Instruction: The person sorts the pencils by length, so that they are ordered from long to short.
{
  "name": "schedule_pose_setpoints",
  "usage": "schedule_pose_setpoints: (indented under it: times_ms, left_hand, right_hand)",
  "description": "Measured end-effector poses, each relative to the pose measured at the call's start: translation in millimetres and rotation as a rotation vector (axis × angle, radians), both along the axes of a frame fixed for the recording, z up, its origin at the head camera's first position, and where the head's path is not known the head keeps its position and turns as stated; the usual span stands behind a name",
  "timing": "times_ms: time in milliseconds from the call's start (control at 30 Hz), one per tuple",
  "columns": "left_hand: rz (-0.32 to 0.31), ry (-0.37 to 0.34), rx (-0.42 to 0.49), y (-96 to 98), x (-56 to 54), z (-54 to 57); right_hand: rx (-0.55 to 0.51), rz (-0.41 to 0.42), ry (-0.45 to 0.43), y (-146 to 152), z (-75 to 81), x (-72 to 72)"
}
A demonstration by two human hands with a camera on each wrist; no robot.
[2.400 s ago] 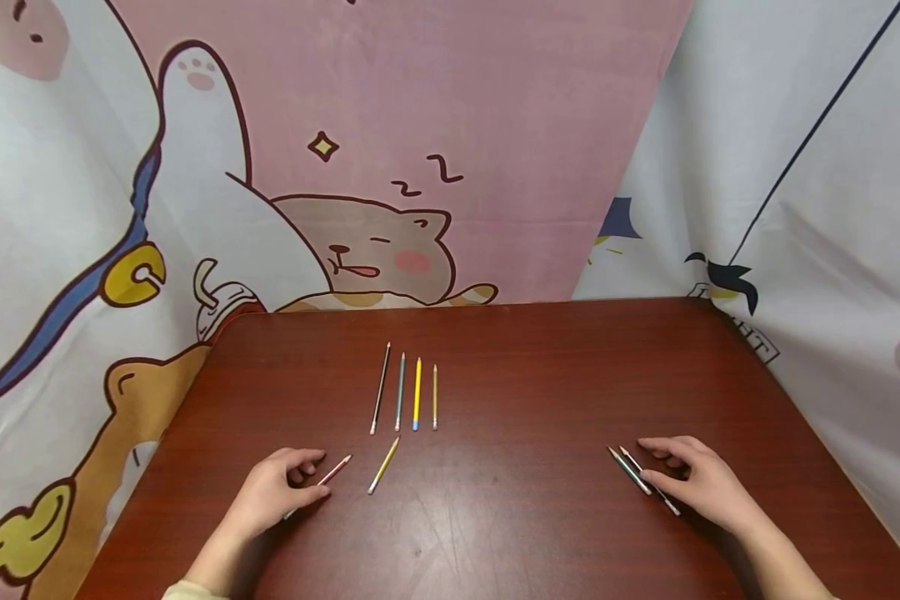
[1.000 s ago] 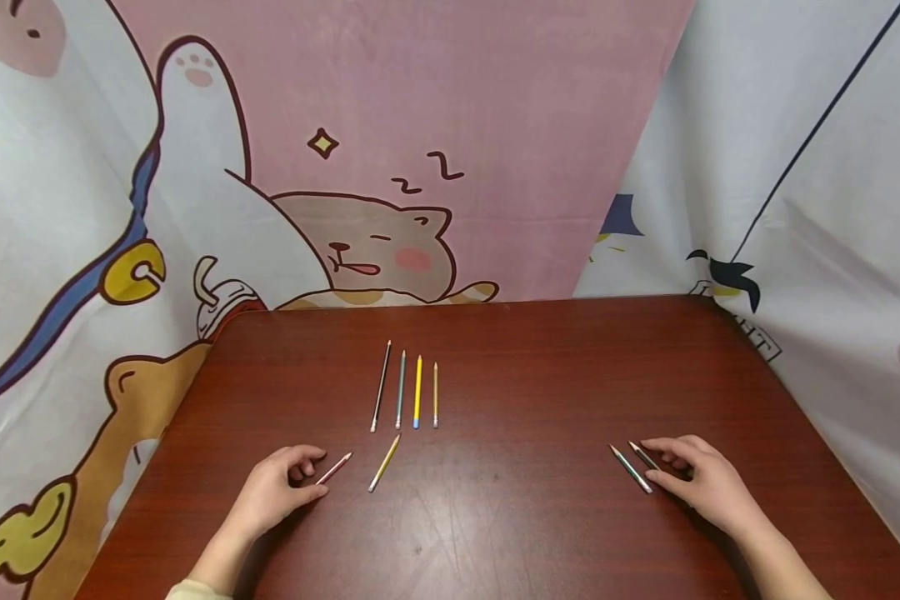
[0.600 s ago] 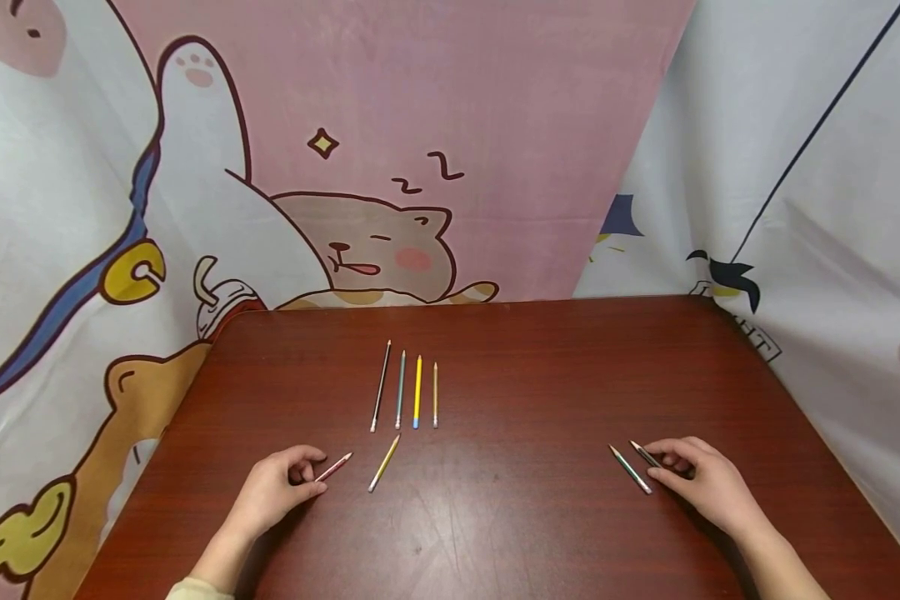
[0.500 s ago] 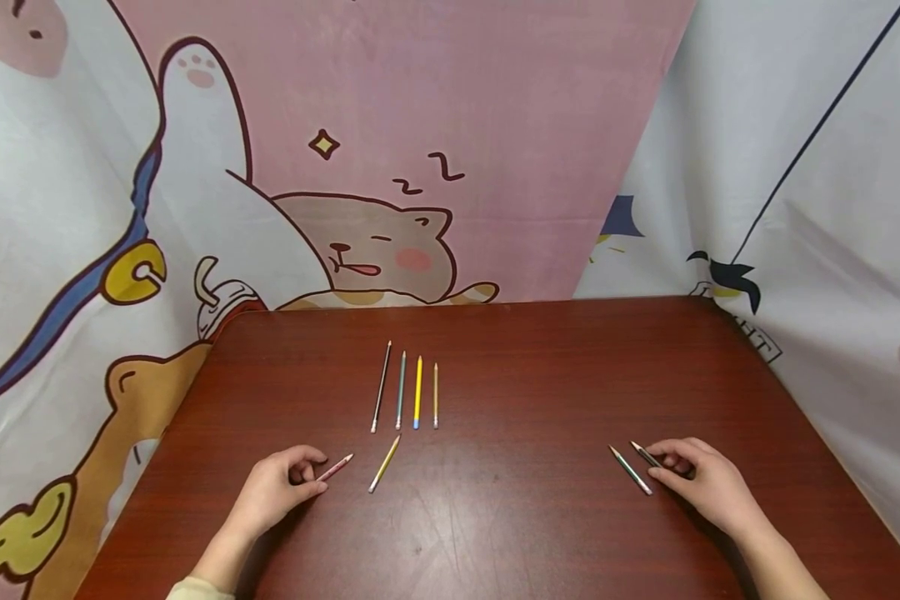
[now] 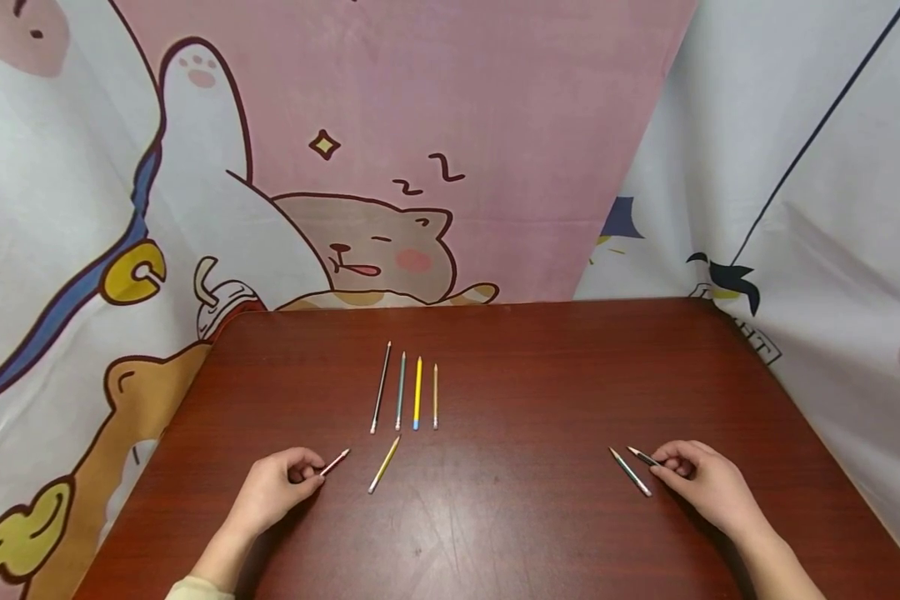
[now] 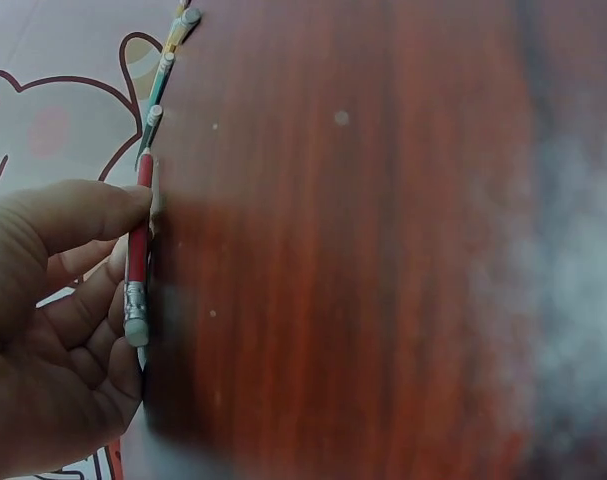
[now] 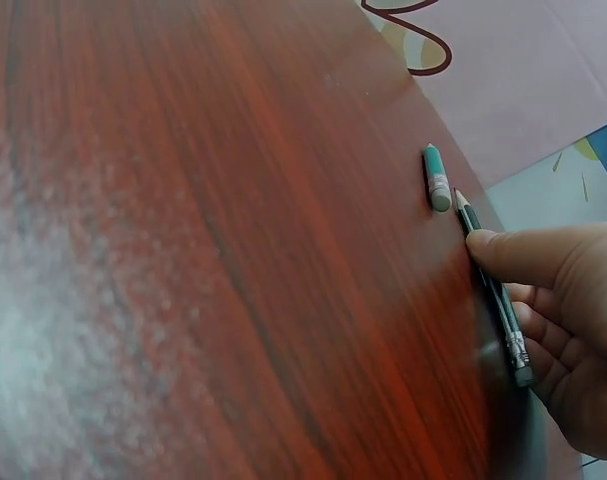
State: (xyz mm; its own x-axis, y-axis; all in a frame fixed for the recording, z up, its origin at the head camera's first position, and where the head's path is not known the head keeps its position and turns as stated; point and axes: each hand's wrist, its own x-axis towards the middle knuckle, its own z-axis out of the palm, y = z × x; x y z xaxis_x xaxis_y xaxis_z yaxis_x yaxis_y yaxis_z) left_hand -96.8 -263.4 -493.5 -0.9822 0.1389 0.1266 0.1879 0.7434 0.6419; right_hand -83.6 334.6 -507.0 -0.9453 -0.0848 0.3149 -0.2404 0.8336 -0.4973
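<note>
Red pencil, left of bright-yellow pencil, pinched in left hand; black pencil, right, pinched in right hand, presumably for control.

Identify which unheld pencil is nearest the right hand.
The green pencil, lying just left of the dark pencil pinched in the right hand; the other five unheld pencils lie nearer the left hand.
</note>
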Motion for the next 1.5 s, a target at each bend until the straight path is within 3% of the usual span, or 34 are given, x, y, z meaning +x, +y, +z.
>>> schedule_pose_setpoints:
  times_ms: [300,533,767,933,1100,1400,1500]
  left_hand:
    - [0.029,-0.052,0.039,1.2,-0.3,1.4]
    - [0.03,-0.142,0.117,0.4,-2.0,1.8]
    - [0.003,-0.047,0.119,2.7,-2.6,2.7]
    - [-0.023,-0.057,0.175,5.3,-5.3,3.1]
    - [-0.025,-0.038,0.169,7.6,-10.2,5.5]
    - [0.012,-0.016,0.157,14.5,-18.8,13.1]
    - [0.019,-0.022,0.167,19.3,-21.3,15.0]
  right_hand:
    - [0.047,-0.041,-0.043,-2,4.5,-0.3]
    - [0.026,-0.074,-0.118,-3,6.1,-1.1]
    - [-0.006,-0.095,-0.144,-2,6.6,-2.5]
    - [-0.074,-0.103,-0.171,-5,10.9,-3.1]
    - [-0.118,-0.119,-0.222,-11,16.2,-4.6]
    - [-0.139,-0.111,-0.119,-29,22.5,-12.3]
    - [-0.155,-0.108,-0.121,-35,24.7,-14.9]
